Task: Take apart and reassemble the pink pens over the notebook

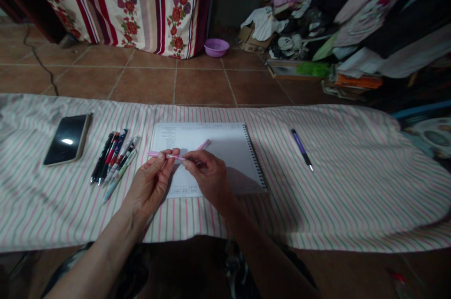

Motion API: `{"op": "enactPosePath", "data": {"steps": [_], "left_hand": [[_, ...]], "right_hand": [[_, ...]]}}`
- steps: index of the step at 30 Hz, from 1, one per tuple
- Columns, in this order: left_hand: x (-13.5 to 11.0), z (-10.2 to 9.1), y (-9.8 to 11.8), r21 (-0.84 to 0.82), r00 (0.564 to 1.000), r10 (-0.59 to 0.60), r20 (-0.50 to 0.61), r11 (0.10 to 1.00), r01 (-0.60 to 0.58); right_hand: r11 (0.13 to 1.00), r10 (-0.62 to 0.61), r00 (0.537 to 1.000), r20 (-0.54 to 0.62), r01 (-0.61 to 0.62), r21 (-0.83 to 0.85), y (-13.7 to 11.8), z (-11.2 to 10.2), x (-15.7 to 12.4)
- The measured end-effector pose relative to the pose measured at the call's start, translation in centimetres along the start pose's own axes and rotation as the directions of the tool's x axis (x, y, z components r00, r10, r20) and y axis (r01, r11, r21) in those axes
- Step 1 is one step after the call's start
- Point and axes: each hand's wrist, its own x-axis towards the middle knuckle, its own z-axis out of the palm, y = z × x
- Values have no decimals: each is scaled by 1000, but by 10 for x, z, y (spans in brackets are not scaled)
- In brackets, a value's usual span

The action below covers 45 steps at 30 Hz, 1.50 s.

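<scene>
Over the notebook (225, 137), a slim pink pen (153, 153) is held level between my two hands. My left hand (153, 177) pinches its barrel with thumb and fingers, and the left end sticks out past them. At its other end the fingers of my right hand (209, 174) are closed on it; the tip there is partly hidden. Just beyond my right fingers, a second pink pen-like piece (205, 144) slants across the page, its lower part covered by the hand. The spiral-bound notebook lies flat, with printed lines along its left and lower edges.
Left of the notebook lies a bunch of several pens (114, 158), and farther left a phone (66, 139). A purple pen (301, 148) is on the right of the striped cloth (338, 195). Beyond, a purple basin (216, 48) stands on the tiled floor near a floral curtain (141, 3).
</scene>
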Motion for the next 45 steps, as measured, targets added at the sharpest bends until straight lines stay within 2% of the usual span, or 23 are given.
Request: {"op": "enactPosePath", "data": {"steps": [3,6,12,19,25,30,33,37,40,45], "left_hand": [[1,-2,-3,37,998,-19,62,999,17],[1,-4,-5,9,997,-30,77,1000,30],[-2,-5,-6,-39,994,-107,27,993,108],[-1,-3,-9,-91,991,-122,-50,989,117],[-3,-2,-2,-87,987,-141,-72,987,135],[-1,-7,7,-92,997,-51,66,994,57],[0,-9,9,-96,995,-42,88,994,50],[-2,-9,14,-81,996,-37,81,996,44],[-2,-13,16,-43,993,-27,115,999,32],[1,-24,18,114,982,5,191,993,-27]], "right_hand": [[1000,0,1000,4,0,2,0,0,0],[997,58,998,7,-58,53,0,1,0],[966,145,989,25,-147,214,3,5,0],[955,116,993,17,-116,274,3,7,-3],[976,120,993,-3,-118,182,3,1,-2],[984,161,985,-53,-156,88,15,-7,2],[988,152,986,-70,-150,38,22,-12,4],[987,29,999,19,-25,-161,25,-18,6],[945,-56,988,143,98,-311,23,-21,6],[868,-24,953,301,169,-467,24,-20,4]]}}
